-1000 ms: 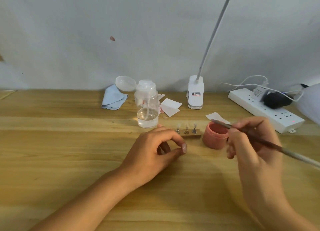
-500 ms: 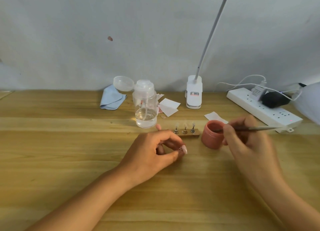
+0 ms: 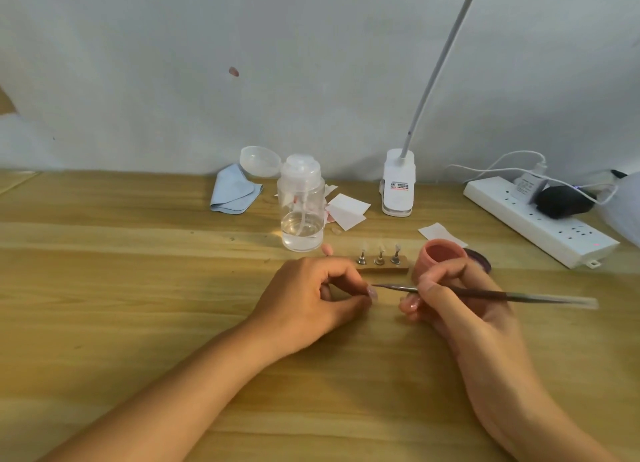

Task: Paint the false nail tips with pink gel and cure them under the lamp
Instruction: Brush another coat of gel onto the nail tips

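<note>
Thin brush [image 3: 485,292] now off pink jar [image 3: 438,257], perhaps against nail [image 3: 372,293]

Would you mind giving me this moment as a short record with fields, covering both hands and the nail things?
left hand: pinches what looks like a nail tip
right hand: holds brush, bristles at that tip
pink gel jar: open, just behind right hand
holder: wooden, bears three mounted tips
lamp: white base at the rear, arm rising out of frame
pump bottle: clear liquid, partly full
</note>
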